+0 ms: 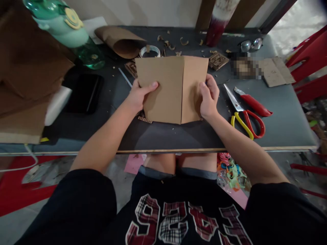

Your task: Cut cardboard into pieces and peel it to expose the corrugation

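A brown cardboard sheet (163,92) with one upright crease right of its middle is held over the dark table. My left hand (140,95) grips its left edge, thumb lying on the front face and fingers hidden behind. At the right edge my right hand (209,97) is closed on the narrower panel, thumb in front and fingers curled around the side. The panel right of the crease is angled against the wider left one. To the right of my right hand lie scissors (245,119) with one red and one yellow handle, beside a red-handled utility knife (257,104).
A green bottle (76,41), a dark phone-like slab (85,93) and rolled brown paper (120,41) are on the left. Behind the cardboard sit a tape roll (156,50) and paper scraps. Glasses (251,45) and a small cardboard piece (277,71) lie far right.
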Demonstrator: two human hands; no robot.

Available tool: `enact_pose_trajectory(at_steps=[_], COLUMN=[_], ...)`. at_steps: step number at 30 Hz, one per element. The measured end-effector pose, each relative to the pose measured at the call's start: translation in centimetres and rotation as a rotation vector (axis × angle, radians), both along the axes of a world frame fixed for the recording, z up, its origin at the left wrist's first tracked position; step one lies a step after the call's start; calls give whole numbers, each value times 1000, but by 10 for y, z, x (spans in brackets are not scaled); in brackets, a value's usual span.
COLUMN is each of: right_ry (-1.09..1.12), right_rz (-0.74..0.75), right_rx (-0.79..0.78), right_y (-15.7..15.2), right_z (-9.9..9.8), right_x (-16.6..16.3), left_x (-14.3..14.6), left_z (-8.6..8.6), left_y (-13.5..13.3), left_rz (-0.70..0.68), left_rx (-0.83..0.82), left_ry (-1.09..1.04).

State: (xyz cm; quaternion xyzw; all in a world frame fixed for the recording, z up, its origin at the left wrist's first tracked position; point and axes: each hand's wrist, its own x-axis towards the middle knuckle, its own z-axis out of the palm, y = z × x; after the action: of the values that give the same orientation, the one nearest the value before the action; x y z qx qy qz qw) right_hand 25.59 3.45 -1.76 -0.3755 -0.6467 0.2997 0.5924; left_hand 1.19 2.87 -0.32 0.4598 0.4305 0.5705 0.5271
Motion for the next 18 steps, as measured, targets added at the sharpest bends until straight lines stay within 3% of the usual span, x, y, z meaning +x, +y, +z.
enact_pose_trajectory(at_steps=[4,8,12,18], right_ry=[-77,-124,-192,-209], right_rz=[100,67,-1,-58], right_rx=[7,-45,-151,-87], right_y=[3,4,3,-6], right_z=[9,20,24,22], right_x=[6,4,2,-3], left_x=[0,6,7,7], left_z=[2,3,1,-3], left_y=[-3,-10,-14,-14], left_rz=[196,325,357,294], left_rx=[144,258,265,272], left_ry=[0,11,50,100])
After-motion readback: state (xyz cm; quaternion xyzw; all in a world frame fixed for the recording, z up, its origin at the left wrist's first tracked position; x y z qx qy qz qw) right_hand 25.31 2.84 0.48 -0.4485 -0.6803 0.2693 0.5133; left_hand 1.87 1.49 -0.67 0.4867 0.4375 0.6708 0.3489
